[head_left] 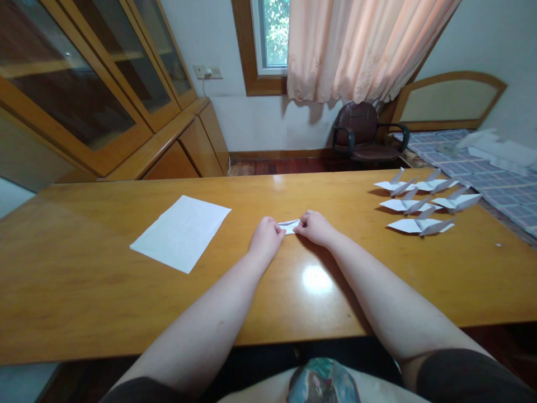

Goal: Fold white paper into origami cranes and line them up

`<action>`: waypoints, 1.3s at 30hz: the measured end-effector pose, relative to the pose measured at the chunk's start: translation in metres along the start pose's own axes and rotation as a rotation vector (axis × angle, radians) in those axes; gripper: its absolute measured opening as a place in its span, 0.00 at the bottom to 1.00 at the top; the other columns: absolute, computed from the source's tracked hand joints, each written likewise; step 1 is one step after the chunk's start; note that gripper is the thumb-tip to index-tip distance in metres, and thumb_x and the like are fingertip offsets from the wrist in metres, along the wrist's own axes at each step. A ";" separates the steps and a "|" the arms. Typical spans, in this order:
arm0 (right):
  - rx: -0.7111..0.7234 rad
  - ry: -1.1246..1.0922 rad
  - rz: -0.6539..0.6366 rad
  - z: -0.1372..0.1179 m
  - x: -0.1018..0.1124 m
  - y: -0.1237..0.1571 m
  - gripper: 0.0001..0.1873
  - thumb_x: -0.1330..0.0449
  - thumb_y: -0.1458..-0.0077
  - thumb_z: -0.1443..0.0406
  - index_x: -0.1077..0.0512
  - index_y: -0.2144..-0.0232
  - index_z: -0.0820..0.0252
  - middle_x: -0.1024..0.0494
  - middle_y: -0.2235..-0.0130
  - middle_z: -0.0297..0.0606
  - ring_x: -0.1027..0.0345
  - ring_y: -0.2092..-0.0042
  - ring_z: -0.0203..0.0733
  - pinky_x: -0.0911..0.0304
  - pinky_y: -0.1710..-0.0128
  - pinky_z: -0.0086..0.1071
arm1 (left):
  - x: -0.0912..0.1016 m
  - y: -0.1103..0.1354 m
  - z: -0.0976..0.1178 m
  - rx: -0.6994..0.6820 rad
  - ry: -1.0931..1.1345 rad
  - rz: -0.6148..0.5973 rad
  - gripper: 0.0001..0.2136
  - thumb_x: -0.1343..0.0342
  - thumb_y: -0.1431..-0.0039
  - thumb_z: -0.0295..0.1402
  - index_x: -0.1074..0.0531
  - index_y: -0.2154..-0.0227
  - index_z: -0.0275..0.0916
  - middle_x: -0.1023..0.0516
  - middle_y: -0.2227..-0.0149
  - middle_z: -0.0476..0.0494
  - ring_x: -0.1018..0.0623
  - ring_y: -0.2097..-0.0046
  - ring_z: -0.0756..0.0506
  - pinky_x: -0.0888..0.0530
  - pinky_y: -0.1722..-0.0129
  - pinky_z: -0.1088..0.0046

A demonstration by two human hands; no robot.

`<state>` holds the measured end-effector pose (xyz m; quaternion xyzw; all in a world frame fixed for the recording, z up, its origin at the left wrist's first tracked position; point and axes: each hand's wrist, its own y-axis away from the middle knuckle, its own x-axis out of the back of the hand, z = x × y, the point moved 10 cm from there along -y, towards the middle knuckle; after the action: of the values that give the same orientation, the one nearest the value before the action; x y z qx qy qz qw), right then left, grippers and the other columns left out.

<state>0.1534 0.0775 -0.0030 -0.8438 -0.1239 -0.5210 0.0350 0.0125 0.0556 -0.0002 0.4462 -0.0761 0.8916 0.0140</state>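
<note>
- The folded paper point(289, 228), a small, flat, white piece with layered creased edges, lies at the middle of the table between both hands; the fingers cover its two ends.
- The left hand point(267, 235) pinches the folded paper's left end between thumb and fingers.
- The right hand point(314, 228) pinches the folded paper's right end, fingertips curled close together.
- The table point(104, 302) under the folded paper is smooth, glossy, honey-brown wood with visible grain; a bright reflection shines nearer the person than the folded paper.
- A flat white sheet point(182, 235), four-sided and thin, lies well to the left of the folded paper, turned at an angle.
- Five white paper cranes point(413, 225), with pointed wings and sharp creases, stand clustered well to the right of the folded paper.
- Beyond the folded paper, past the table's far edge, are a dark brown padded chair point(361, 126) with black armrests and a peach curtain point(335, 50) hanging in soft folds.
- A wood-framed glass cabinet point(96, 95) stands far left of the folded paper; a bed point(474, 151) with blue checked cloth is far right.
- Nearer the person than the folded paper, a colourful print point(323, 383) shows on the clothing; any lettering there cannot be made out.
</note>
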 end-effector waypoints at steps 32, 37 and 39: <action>0.011 0.242 -0.021 0.004 0.000 -0.004 0.20 0.38 0.49 0.48 0.21 0.68 0.58 0.23 0.60 0.43 0.31 0.56 0.46 0.41 0.60 0.32 | -0.030 0.048 0.048 -0.110 -0.506 -0.313 0.22 0.54 0.38 0.28 0.38 0.41 0.32 0.35 0.39 0.30 0.32 0.40 0.37 0.30 0.46 0.60; -0.012 0.258 -0.033 0.003 0.001 -0.003 0.20 0.39 0.49 0.47 0.21 0.68 0.57 0.23 0.59 0.43 0.32 0.55 0.47 0.42 0.60 0.33 | -0.031 0.050 0.048 -0.108 -0.539 -0.320 0.22 0.54 0.37 0.29 0.39 0.40 0.31 0.36 0.38 0.31 0.33 0.39 0.37 0.32 0.44 0.61; -0.033 0.256 -0.034 0.005 0.002 -0.002 0.21 0.38 0.50 0.46 0.21 0.68 0.57 0.23 0.58 0.43 0.32 0.55 0.47 0.42 0.59 0.33 | -0.029 0.050 0.050 -0.117 -0.550 -0.313 0.22 0.54 0.36 0.29 0.39 0.40 0.30 0.35 0.39 0.31 0.33 0.39 0.37 0.32 0.43 0.61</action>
<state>0.1579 0.0810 -0.0034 -0.7686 -0.1240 -0.6270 0.0279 0.0650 0.0002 -0.0004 0.6751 -0.0588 0.7188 0.1553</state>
